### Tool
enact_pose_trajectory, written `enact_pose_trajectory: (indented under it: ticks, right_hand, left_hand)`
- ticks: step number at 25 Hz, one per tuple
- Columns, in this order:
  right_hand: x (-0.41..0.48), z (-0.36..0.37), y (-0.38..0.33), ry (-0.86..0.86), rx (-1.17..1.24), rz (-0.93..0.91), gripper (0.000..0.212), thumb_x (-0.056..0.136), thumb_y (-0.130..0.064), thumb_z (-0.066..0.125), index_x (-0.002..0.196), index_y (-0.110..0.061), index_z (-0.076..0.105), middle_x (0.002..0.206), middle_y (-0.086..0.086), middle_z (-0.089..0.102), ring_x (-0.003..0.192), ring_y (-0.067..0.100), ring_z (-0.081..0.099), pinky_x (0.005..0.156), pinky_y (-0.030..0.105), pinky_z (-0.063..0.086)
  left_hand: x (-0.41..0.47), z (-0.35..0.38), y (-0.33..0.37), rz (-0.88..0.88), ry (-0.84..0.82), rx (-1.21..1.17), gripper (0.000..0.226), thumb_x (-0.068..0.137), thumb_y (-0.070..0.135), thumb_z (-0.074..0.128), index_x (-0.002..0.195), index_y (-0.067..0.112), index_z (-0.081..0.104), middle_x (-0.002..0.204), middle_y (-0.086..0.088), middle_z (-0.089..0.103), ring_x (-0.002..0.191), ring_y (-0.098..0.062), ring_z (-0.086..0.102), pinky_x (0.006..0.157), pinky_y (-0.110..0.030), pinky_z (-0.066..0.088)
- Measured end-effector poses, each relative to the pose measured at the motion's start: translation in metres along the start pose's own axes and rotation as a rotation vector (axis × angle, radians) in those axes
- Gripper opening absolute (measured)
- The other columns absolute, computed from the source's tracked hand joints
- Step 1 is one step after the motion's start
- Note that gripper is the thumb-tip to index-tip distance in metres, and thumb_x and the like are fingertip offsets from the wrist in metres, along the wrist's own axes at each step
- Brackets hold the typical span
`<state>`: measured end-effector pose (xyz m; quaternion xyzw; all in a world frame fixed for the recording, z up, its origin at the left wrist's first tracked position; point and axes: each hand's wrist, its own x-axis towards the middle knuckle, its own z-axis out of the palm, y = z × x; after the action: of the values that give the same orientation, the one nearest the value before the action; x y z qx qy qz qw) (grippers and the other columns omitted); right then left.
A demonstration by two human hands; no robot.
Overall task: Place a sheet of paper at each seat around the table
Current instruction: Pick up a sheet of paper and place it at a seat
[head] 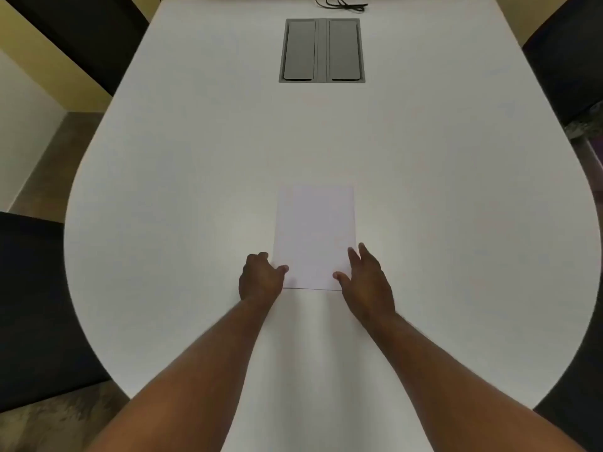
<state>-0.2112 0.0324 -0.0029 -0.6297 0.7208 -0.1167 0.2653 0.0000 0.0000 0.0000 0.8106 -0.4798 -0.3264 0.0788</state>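
Paper: I've got a white sheet of paper [315, 236] lying flat on the white table [163, 190], dead centre, long side running toward twelve o'clock.
Left hand [261, 277]: at the sheet's seven o'clock corner, thumb on top, fingers curled at the edge; pinch or press, I can't tell.
Right hand [367, 282]: fingers spread and loose, resting along the five o'clock corner.
Twelve o'clock: grey cable hatch [322, 50], black cable [342, 3] beyond.
Flanks: dark chairs [36, 305] at three and nine.
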Motion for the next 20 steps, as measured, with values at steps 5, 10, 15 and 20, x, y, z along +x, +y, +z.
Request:
enact_pose_trajectory:
  ticks: [5, 10, 15, 20]
  right_hand:
    - [0.005, 0.026, 0.023, -0.257, -0.349, -0.04, 0.068, 0.1, -0.059, 0.024, 0.159, -0.027, 0.011, 0.168, -0.002, -0.003, 0.154, 0.024, -0.006, 0.123, 0.049, 0.004]
    - [0.003, 0.035, 0.025, -0.354, -0.37, -0.027, 0.071, 0.098, -0.063, 0.022, 0.158, -0.031, 0.0, 0.167, -0.006, -0.011, 0.153, 0.024, -0.011, 0.122, 0.052, -0.003]
    - [0.005, 0.034, 0.025, -0.347, -0.35, -0.041, 0.069, 0.1, -0.058, 0.028, 0.158, -0.033, 0.001, 0.167, -0.007, -0.01, 0.154, 0.024, -0.007, 0.122, 0.051, -0.001]
    - [0.005, 0.032, 0.024, -0.352, -0.331, -0.031, 0.068, 0.101, -0.054, 0.033, 0.158, -0.034, 0.003, 0.167, -0.009, -0.009, 0.154, 0.023, -0.006, 0.123, 0.05, 0.002]
  left_hand:
    - [0.004, 0.021, 0.002, -0.073, 0.032, 0.131, 0.055, 0.082, 0.049, 0.072, 0.115, 0.008, 0.059, 0.12, -0.012, 0.054, 0.113, -0.032, 0.057, 0.093, -0.043, 0.049]
    - [0.012, 0.025, 0.007, -0.161, 0.068, 0.052, 0.053, 0.082, 0.046, 0.073, 0.115, 0.007, 0.059, 0.119, -0.013, 0.058, 0.11, -0.034, 0.06, 0.092, -0.042, 0.049]
    - [0.022, 0.022, 0.007, -0.29, 0.042, -0.209, 0.049, 0.08, 0.04, 0.078, 0.114, 0.007, 0.066, 0.119, -0.012, 0.068, 0.109, -0.034, 0.064, 0.086, -0.034, 0.046]
    - [0.027, 0.022, 0.006, -0.334, -0.014, -0.259, 0.047, 0.08, 0.045, 0.076, 0.103, 0.003, 0.073, 0.111, -0.017, 0.07, 0.104, -0.038, 0.065, 0.093, -0.046, 0.053]
